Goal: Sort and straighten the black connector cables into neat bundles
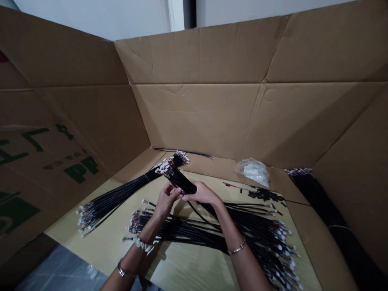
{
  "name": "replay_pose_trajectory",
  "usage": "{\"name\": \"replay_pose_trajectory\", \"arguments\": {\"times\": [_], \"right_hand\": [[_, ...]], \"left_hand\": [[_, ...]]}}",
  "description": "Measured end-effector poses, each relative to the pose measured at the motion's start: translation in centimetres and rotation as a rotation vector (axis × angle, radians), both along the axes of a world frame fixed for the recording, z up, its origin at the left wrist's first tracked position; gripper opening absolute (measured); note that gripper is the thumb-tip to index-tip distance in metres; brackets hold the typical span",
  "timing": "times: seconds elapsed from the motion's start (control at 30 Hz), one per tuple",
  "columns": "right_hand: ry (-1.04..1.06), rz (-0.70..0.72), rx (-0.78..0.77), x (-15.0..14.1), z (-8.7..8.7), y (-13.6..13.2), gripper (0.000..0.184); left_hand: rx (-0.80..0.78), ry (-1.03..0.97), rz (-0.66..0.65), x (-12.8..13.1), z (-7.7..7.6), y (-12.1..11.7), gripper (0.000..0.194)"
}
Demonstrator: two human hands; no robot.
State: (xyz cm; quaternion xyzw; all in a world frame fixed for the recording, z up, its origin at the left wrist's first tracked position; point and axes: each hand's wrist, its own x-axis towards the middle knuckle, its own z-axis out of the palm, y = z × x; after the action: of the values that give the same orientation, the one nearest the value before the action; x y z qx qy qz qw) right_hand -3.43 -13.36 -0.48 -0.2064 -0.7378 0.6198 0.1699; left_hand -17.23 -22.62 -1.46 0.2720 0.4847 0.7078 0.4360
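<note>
My right hand (203, 193) is closed around a bundle of black cables (182, 180), just above the table. White connectors and coloured wire ends (165, 166) stick out at the bundle's upper end. My left hand (166, 199) meets the right fingertips at the bundle's near side, thumb and fingers pinched together. What it pinches is too small to make out. Beneath both forearms lies a spread of loose black cables (194, 233), with white connectors at the left and right ends. A single cable (201, 214) trails below my hands.
A tied cable bundle (121, 197) lies at the left, and another (329, 214) at the right. Short black pieces (265, 195) are scattered near a clear bag of white parts (254, 171). Thin cables (182, 151) lie along the back. Cardboard walls (197, 113) enclose the yellowish board (194, 262).
</note>
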Motion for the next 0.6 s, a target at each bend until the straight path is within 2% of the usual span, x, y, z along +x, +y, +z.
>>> {"name": "replay_pose_trajectory", "arguments": {"times": [0.23,0.47,0.53,0.6], "right_hand": [[-0.03,0.039,-0.008,-0.1,-0.3,0.2,0.025],[-0.105,0.006,-0.009,-0.2,0.2,-0.2,0.015],[-0.117,0.001,-0.006,-0.1,0.2,-0.2,0.012],[-0.126,0.011,0.007,-0.2,0.3,-0.2,0.01]], "left_hand": [[-0.011,0.125,-0.038,0.4,-0.6,0.0,0.044],[0.015,0.283,0.019,-0.3,-1.0,0.3,0.033],[0.028,0.286,0.027,-0.6,-0.9,0.3,0.031],[0.064,0.205,-0.041,-0.8,-0.6,0.4,0.04]]}}
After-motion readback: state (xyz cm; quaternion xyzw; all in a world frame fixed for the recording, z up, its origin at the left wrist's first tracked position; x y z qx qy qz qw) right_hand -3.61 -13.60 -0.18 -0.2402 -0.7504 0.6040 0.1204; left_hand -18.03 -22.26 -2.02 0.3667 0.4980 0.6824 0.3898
